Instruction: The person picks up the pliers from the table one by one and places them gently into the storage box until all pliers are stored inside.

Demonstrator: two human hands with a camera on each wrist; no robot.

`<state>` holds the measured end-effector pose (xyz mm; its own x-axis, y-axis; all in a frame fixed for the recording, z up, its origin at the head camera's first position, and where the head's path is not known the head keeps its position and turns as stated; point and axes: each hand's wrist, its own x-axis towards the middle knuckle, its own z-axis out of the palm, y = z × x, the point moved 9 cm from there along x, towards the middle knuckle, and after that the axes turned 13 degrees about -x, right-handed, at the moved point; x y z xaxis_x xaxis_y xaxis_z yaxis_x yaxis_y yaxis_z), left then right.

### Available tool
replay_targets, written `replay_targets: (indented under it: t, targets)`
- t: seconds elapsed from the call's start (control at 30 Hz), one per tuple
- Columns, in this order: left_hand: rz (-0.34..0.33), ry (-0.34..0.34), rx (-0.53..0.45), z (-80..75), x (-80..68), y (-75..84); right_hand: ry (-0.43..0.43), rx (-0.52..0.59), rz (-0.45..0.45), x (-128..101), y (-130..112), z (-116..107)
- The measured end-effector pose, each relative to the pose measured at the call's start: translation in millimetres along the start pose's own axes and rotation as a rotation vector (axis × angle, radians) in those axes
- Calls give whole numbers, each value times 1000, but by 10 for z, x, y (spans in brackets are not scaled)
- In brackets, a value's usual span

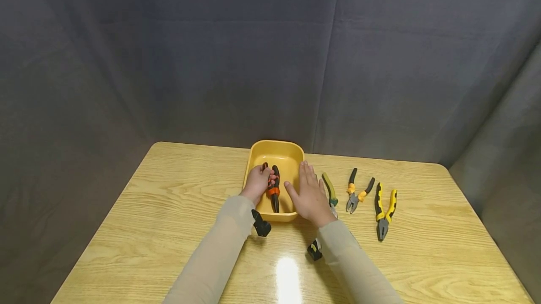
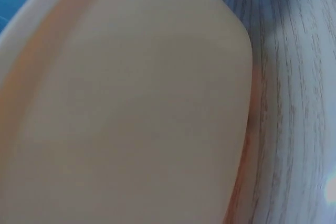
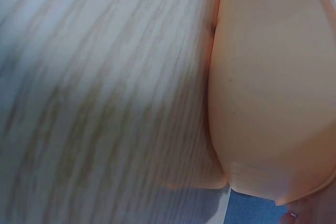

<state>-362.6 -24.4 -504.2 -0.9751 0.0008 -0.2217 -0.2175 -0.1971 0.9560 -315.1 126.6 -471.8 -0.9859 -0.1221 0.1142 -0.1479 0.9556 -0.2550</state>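
Pliers [image 1: 274, 190] lie in tray [image 1: 276, 150], left hand [image 1: 256, 183] gripping, right hand [image 1: 310, 195] flat.

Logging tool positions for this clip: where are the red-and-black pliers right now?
In the head view, the red-and-black pliers lie inside the yellow tray, gripped by the left hand, with the right hand beside them.

Red-black pliers [image 1: 274, 186] inside yellow tray [image 1: 291, 154]

A light wooden table [image 1: 169, 210] stands before a grey fabric backdrop [image 1: 211, 59]. Toward its right edge lie green-handled pliers [image 1: 330, 192], then small orange-and-black pliers [image 1: 357, 192], then larger yellow-and-black combination pliers [image 1: 383, 210], side by side, jaws toward the near edge.
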Motion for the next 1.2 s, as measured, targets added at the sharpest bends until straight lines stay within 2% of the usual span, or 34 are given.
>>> replay_targets:
  t: [0.27, 0.47, 0.8, 1.03, 1.2]
  targets:
    - [7, 12, 97, 3, -57, 28, 8, 8, -5, -15, -13, -24]
    - [-3, 8, 180, -4, -39, -7, 3, -1, -7, -27, -22, -21]
    - [16, 10, 255, 6, -47, 40, -8, -3, 0, -10, -15, -14]
    - [41, 1, 395, 8, -47, 52, -2, 0, 3, -3, 3, 8]
    - [80, 13, 454, 17, -44, 77, -18, 9, 1, -10, -2, -1]
